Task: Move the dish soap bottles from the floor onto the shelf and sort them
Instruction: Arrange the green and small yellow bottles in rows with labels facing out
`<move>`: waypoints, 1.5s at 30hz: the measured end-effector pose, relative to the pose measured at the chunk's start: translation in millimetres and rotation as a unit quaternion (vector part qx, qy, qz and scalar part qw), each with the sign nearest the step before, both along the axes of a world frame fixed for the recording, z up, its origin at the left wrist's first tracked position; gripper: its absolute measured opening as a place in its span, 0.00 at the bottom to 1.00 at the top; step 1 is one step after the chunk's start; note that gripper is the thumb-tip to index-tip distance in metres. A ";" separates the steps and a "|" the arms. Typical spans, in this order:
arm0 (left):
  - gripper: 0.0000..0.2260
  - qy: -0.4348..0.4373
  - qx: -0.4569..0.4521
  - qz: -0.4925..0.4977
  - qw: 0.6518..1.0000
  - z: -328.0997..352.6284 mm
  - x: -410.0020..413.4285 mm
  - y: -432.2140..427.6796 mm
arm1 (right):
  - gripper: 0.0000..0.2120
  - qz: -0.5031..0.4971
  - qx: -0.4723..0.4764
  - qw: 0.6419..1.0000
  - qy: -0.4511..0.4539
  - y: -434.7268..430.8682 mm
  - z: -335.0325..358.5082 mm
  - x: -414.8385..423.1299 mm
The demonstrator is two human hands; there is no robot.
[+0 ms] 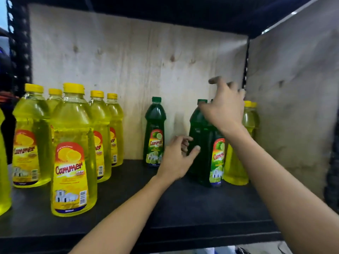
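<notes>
Shelf (128, 208): black board; every bottle I could see stood upright on it.
Yellow bottles, left group (73, 149): several, close together. I counted these as sorted.
Green bottles, centre-right (200, 143): apparently two, touching, one in front of the other.
Yellow bottles, far right (236, 162): two, just behind the greens and apart from their kind. I judged them still to be moved.
Single green bottle (155, 132): at the back, near the pair.
My right hand (223, 110): fingers spread above the green caps, holding nothing.
My left hand (176, 158): half curled, thumb on the front green bottle's side; I could not tell if it gripped.
Floor: not in view, remaining stock unknown.
</notes>
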State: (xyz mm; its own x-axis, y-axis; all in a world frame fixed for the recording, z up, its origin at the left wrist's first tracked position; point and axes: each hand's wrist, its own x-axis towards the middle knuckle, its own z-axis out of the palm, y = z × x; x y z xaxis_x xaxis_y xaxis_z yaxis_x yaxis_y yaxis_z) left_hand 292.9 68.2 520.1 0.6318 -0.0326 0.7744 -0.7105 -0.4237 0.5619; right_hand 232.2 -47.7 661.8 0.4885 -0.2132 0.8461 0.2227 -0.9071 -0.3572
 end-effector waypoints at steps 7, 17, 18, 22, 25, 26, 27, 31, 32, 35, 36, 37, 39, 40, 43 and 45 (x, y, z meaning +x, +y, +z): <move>0.44 0.215 0.032 -0.042 0.975 -19.7 -20.7 -45.8 | 0.34 0.234 0.215 0.899 0.302 -49.0 -6.1 1.2; 0.38 0.248 0.060 -0.036 0.966 -15.9 -42.9 4.9 | 0.54 0.165 0.139 0.956 0.200 -12.0 -22.3 12.3; 0.38 0.254 0.051 -0.035 0.965 -17.2 -44.2 16.4 | 0.53 0.162 0.120 0.960 0.193 1.0 -22.8 7.0; 0.42 0.287 0.022 -0.016 0.957 -18.6 -44.5 68.4 | 0.49 0.180 0.088 0.965 0.167 49.9 -25.5 6.5; 0.41 0.300 0.005 -0.007 0.954 -15.5 -44.3 104.1 | 0.45 0.189 0.062 0.967 0.158 83.3 -27.6 15.6; 0.41 0.301 0.001 -0.002 0.954 -15.6 -43.9 112.4 | 0.44 0.194 0.058 0.966 0.159 92.9 -27.5 17.0; 0.41 0.301 -0.006 0.002 0.954 -16.4 -43.2 118.2 | 0.44 0.199 0.054 0.965 0.159 100.8 -27.8 19.0; 0.37 0.284 0.007 0.009 0.959 -19.0 -43.8 121.6 | 0.46 0.192 0.047 0.967 0.158 111.7 -28.8 27.9; 0.36 0.290 0.007 0.006 0.957 -19.4 -43.4 120.7 | 0.46 0.186 0.042 0.969 0.155 111.6 -29.5 30.5; 0.35 0.304 -0.001 -0.016 0.953 -19.9 -40.6 119.1 | 0.47 0.159 0.033 0.977 0.142 111.5 -33.8 37.0; 0.35 0.308 -0.003 -0.020 0.951 -20.7 -39.2 119.0 | 0.48 0.154 0.034 0.978 0.139 112.0 -35.0 38.4; 0.35 0.310 -0.006 -0.023 0.950 -21.6 -37.2 119.4 | 0.48 0.153 0.038 0.978 0.139 112.6 -35.6 39.7; 0.36 0.310 -0.008 -0.017 0.951 -22.7 -36.4 118.3 | 0.48 0.156 0.042 0.976 0.145 113.0 -35.3 40.9; 0.36 0.305 -0.006 -0.011 0.952 -23.5 -35.1 117.9 | 0.48 0.159 0.043 0.975 0.148 112.7 -35.1 42.4; 0.35 0.298 -0.004 -0.008 0.954 -26.4 -31.1 117.2 | 0.48 0.163 0.042 0.975 0.148 110.7 -36.3 45.6; 0.35 0.296 -0.003 -0.009 0.955 -27.4 -31.0 117.1 | 0.47 0.155 0.041 0.976 0.148 111.2 -38.2 46.5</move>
State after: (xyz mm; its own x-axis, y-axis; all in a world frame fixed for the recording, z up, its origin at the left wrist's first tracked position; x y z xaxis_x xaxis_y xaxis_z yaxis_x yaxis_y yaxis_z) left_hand 261.9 185.3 492.7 0.9582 -0.0441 0.2825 -0.2752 -0.4102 0.8695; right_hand 278.7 63.4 623.6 0.7613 -0.0770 0.6438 0.3579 -0.7780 -0.5164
